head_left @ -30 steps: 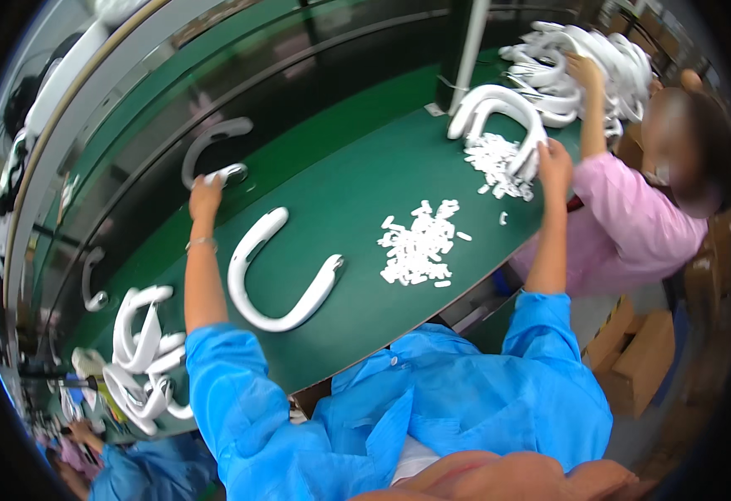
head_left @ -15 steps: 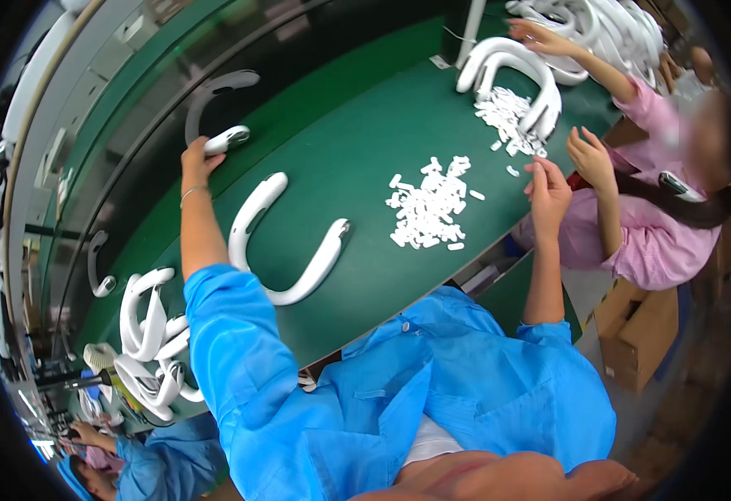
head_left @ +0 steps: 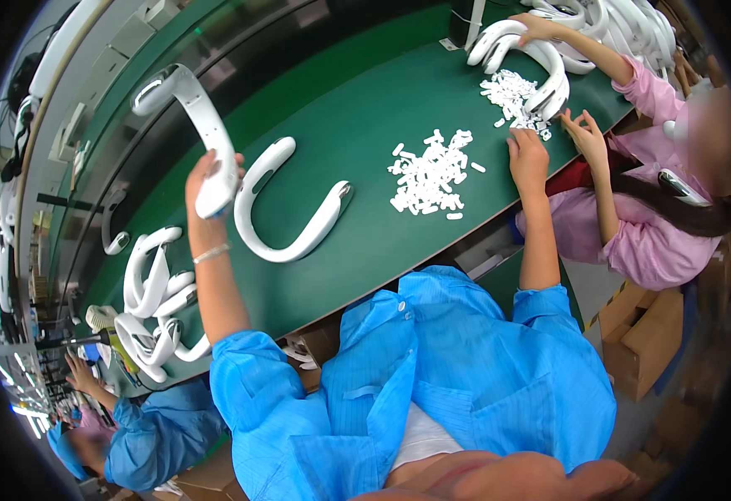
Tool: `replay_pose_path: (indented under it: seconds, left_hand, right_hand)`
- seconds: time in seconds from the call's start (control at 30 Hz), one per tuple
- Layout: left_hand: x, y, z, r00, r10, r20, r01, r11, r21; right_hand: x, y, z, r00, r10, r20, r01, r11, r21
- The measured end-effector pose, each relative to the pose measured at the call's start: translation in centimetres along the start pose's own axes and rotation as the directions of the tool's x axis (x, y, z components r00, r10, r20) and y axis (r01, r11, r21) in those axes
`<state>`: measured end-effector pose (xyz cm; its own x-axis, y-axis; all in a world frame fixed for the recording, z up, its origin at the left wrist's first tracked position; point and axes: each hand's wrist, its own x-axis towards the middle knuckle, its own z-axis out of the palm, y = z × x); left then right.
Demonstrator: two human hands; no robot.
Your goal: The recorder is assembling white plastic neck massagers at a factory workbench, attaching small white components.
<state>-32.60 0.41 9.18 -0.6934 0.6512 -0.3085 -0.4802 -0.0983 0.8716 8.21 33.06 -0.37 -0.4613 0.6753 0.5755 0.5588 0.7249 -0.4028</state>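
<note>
My left hand [head_left: 207,188] is closed around one end of a white U-shaped neckband [head_left: 208,125], held up over the far left of the table. Its other end, with a shiny tip, points away to the far left. Just right of that hand, a second neckband [head_left: 286,250] lies on the green table with its opening toward the far side. My right hand [head_left: 529,159] is beside the farther heap of small white parts [head_left: 509,90], its fingers curled together; anything between them is hidden. A nearer heap of small white parts [head_left: 432,175] lies between my hands.
A co-worker in pink [head_left: 632,200] at the right has one hand on white neckbands [head_left: 499,42] and the other near mine. More neckbands [head_left: 152,284] lie at the left, near a co-worker in blue [head_left: 165,426]. A cardboard box [head_left: 645,334] stands at the right.
My left hand has lifted the neckband and swung its far end up. My right hand has moved slightly away from me, toward the farther heap. The pink-sleeved co-worker's hand now rests on the neckbands.
</note>
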Motion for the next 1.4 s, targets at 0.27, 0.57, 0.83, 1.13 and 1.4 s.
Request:
replay_pose_path:
  seconds: [0.27,0.57,0.83,1.13,1.4]
  left_hand:
    - [-10.0,-7.7,8.8,0.981,0.010,0.195,-0.018,0.999,0.040]
    - [-11.1,-13.4,14.7,0.954,-0.018,0.298,0.020,1.000,-0.002]
    - [-12.2,-15.0,17.1,0.944,-0.124,0.304,0.149,0.987,-0.061]
    - [-12.6,-16.2,17.2,0.956,-0.009,0.293,0.033,0.996,-0.077]
    - [-11.7,-16.7,16.7,0.961,0.143,0.237,-0.182,0.971,0.153]
  right_hand:
    - [-3.1,-4.8,-0.5,0.968,-0.160,0.192,0.140,0.983,0.115]
    - [-3.2,-10.6,-2.4,0.845,0.097,0.525,-0.533,0.232,0.814]
    - [-2.4,-17.4,-4.0,0.828,-0.018,0.560,-0.558,0.057,0.828]
    - [-4.0,-16.9,0.6,0.830,0.000,0.558,-0.544,0.226,0.808]
    - [-3.7,-18.1,-0.9,0.764,0.058,0.642,-0.641,0.182,0.746]
